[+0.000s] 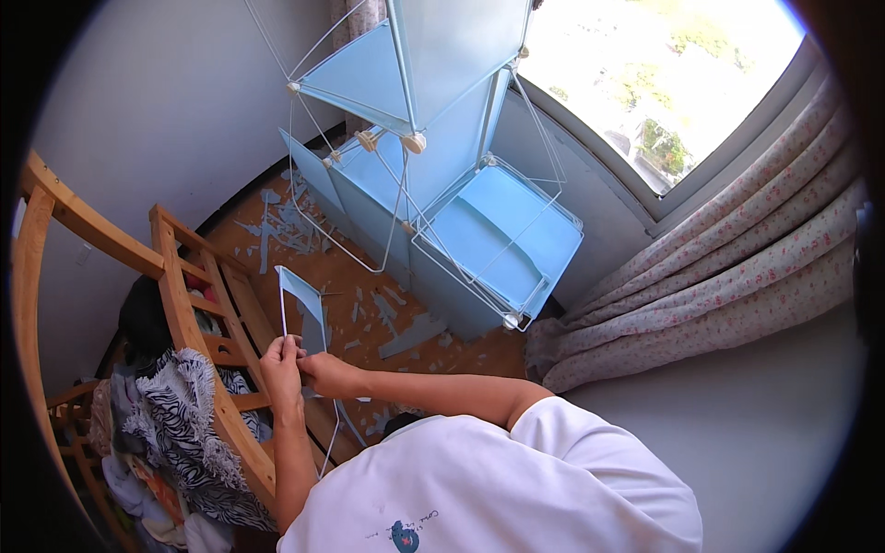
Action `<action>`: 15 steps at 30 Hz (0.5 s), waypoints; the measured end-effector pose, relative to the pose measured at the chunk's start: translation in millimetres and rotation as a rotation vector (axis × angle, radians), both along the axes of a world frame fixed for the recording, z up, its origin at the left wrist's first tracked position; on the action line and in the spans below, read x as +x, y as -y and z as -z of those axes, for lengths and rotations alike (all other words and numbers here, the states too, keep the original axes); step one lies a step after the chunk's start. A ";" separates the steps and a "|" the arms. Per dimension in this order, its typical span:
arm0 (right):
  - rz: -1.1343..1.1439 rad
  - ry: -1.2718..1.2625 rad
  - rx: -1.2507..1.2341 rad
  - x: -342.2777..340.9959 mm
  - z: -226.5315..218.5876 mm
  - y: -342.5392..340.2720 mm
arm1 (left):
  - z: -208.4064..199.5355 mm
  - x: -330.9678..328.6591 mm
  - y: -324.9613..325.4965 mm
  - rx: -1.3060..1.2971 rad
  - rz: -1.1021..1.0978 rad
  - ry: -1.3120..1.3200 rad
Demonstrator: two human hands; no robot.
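Observation:
My left hand (281, 367) is closed around a white wire frame (283, 309) that stands up from my fist, with a torn strip of light blue plastic sheet (310, 302) still hanging along it. Beside it, my right hand (332, 376) is closed too, its fingers meeting the left ones at the lower part of the frame or sheet; exactly what they pinch is hidden. More white wire shows below my hands, running down past my right forearm. Ahead of me stands a light blue cube storage rack (452, 138) of plastic panels, wire frames and cream connectors.
Blue plastic scraps (406, 336) litter the brown floor (359, 286). A wooden bed frame (189, 313) with a zebra-patterned cloth (180, 433) and piled clothes lies to my left. To the right are a window (659, 88) and a flowered curtain (728, 249).

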State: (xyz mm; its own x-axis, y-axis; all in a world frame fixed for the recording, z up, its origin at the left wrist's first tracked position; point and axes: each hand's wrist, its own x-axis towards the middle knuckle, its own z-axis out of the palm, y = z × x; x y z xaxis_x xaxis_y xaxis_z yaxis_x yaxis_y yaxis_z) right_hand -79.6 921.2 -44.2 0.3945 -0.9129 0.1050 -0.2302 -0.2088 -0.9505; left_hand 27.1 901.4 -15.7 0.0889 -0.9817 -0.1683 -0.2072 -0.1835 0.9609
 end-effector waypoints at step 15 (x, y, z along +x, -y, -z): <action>-0.069 -0.611 0.028 -3.4 43.4 -19.8 | -41.1 -33.4 8.5 -0.257 -0.104 -0.374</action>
